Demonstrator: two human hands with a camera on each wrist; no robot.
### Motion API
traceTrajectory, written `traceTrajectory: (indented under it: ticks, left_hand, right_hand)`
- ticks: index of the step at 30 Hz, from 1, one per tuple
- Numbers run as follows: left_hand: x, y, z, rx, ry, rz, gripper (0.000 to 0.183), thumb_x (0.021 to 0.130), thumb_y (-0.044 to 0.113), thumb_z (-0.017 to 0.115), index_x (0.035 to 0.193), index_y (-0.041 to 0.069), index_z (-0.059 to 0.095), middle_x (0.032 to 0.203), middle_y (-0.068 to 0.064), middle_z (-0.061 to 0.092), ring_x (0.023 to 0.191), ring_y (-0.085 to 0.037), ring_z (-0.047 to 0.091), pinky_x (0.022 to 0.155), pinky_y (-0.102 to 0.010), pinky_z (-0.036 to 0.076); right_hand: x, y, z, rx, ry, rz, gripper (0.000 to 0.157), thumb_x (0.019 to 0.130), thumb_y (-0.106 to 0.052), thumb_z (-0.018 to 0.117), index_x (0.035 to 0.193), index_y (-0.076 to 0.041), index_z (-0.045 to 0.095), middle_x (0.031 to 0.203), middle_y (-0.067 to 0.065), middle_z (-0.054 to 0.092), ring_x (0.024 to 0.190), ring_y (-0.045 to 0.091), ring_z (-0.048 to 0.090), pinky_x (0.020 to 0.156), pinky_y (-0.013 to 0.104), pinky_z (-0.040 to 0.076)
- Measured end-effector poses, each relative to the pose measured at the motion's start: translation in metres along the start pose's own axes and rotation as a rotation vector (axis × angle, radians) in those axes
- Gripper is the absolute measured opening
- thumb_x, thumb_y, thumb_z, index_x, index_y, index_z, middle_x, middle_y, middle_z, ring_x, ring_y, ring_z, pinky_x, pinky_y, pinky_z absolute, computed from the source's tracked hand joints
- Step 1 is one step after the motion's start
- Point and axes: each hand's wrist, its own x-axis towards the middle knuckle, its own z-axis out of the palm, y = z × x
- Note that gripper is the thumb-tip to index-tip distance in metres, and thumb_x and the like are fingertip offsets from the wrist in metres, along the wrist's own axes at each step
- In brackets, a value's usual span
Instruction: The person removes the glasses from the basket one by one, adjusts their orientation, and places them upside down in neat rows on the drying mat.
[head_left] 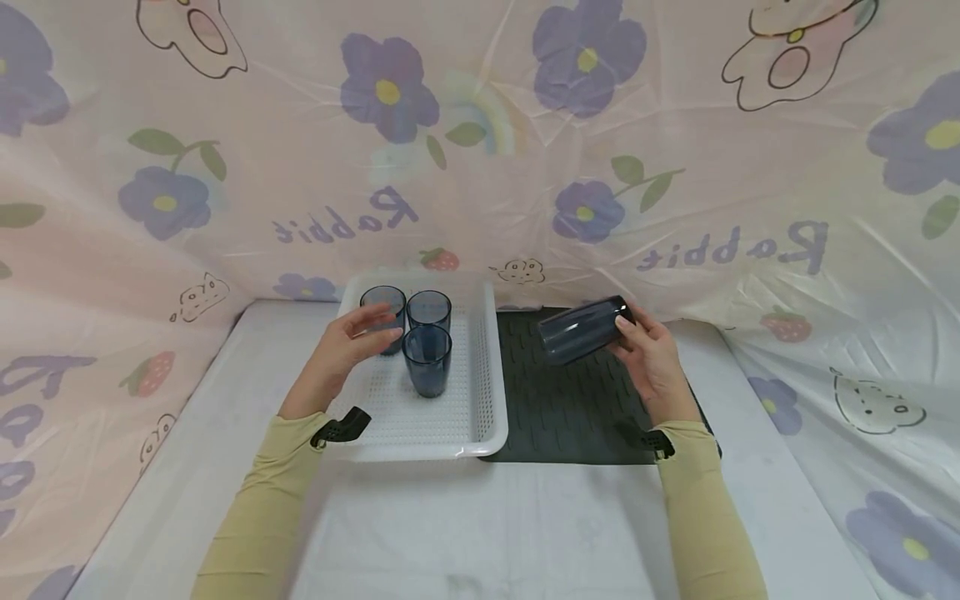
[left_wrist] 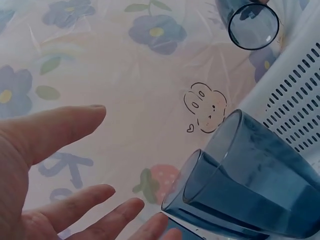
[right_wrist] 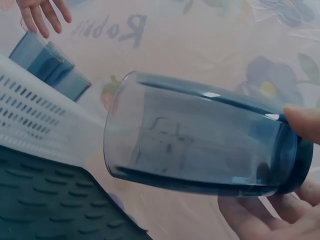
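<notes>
A blue glass tumbler (head_left: 583, 332) lies tilted on its side in the air over the dark mat, its rim toward the left. My right hand (head_left: 651, 354) grips it near the base, thumb on one side and fingers on the other, as the right wrist view shows. Three more blue glasses (head_left: 428, 367) stand upright, close together, in the white perforated basket (head_left: 491, 417). Over the basket's left side, my left hand (head_left: 347, 354) is held with fingers extended and spread beside these glasses. In the left wrist view nothing lies between its thumb and fingers (left_wrist: 120, 220).
A dark ridged mat (head_left: 562, 417) lies right of the basket on the white table (head_left: 480, 533). Patterned plastic sheeting (head_left: 480, 167) rises behind the table and along both sides. The basket's right wall borders the mat.
</notes>
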Motion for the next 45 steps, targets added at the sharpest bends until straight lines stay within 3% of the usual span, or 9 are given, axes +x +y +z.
traceTrajectory:
  ticks: [9, 12, 17, 24, 36, 45]
  left_hand:
    - [0.005, -0.004, 0.000, 0.061, -0.050, -0.045, 0.068, 0.090, 0.021, 0.069, 0.146, 0.002, 0.035, 0.145, -0.020, 0.039, 0.128, -0.032, 0.042, 0.106, -0.046, 0.036]
    - [0.006, -0.004, 0.001, 0.078, -0.058, -0.052, 0.070, 0.089, 0.023, 0.070, 0.146, 0.003, 0.035, 0.146, -0.019, 0.038, 0.129, -0.032, 0.041, 0.106, -0.047, 0.035]
    - [0.009, -0.005, 0.004, 0.108, -0.064, -0.065, 0.072, 0.088, 0.025, 0.071, 0.146, 0.003, 0.035, 0.146, -0.017, 0.038, 0.133, -0.034, 0.035, 0.108, -0.050, 0.032]
    - [0.014, -0.007, 0.005, 0.137, -0.076, -0.091, 0.073, 0.087, 0.029, 0.072, 0.146, 0.006, 0.036, 0.146, -0.013, 0.040, 0.136, -0.030, 0.033, 0.110, -0.052, 0.027]
    - [0.016, -0.009, 0.009, 0.154, -0.109, -0.112, 0.070, 0.088, 0.024, 0.072, 0.145, 0.005, 0.038, 0.145, -0.013, 0.041, 0.135, -0.032, 0.033, 0.110, -0.053, 0.027]
    - [0.017, -0.012, 0.012, 0.171, -0.115, -0.136, 0.073, 0.085, 0.027, 0.074, 0.145, 0.005, 0.038, 0.147, -0.010, 0.039, 0.134, -0.031, 0.034, 0.110, -0.052, 0.029]
  right_hand:
    - [-0.003, -0.009, -0.021, -0.007, 0.029, -0.029, 0.053, 0.093, 0.006, 0.057, 0.142, 0.002, 0.039, 0.129, 0.007, 0.053, 0.099, 0.016, 0.064, 0.079, 0.029, 0.055]
    - [-0.003, -0.010, -0.028, 0.014, 0.034, -0.045, 0.046, 0.091, 0.009, 0.058, 0.136, -0.001, 0.049, 0.126, 0.006, 0.057, 0.098, 0.017, 0.064, 0.078, 0.029, 0.056]
    - [-0.003, -0.011, -0.038, 0.007, 0.068, -0.064, 0.052, 0.089, 0.011, 0.059, 0.139, 0.002, 0.046, 0.121, 0.007, 0.061, 0.098, 0.016, 0.064, 0.076, 0.029, 0.056]
    - [-0.003, -0.015, -0.053, 0.006, 0.111, -0.088, 0.042, 0.088, 0.012, 0.060, 0.127, -0.004, 0.060, 0.114, 0.007, 0.065, 0.094, 0.015, 0.065, 0.074, 0.027, 0.056]
    - [-0.003, -0.016, -0.073, -0.071, 0.236, -0.110, 0.057, 0.082, 0.017, 0.064, 0.134, -0.004, 0.054, 0.127, 0.006, 0.056, 0.106, 0.012, 0.059, 0.074, 0.020, 0.055]
    - [0.000, -0.014, -0.085, -0.135, 0.304, -0.132, 0.064, 0.077, 0.020, 0.068, 0.135, -0.003, 0.052, 0.121, 0.004, 0.060, 0.097, 0.011, 0.059, 0.076, 0.017, 0.054]
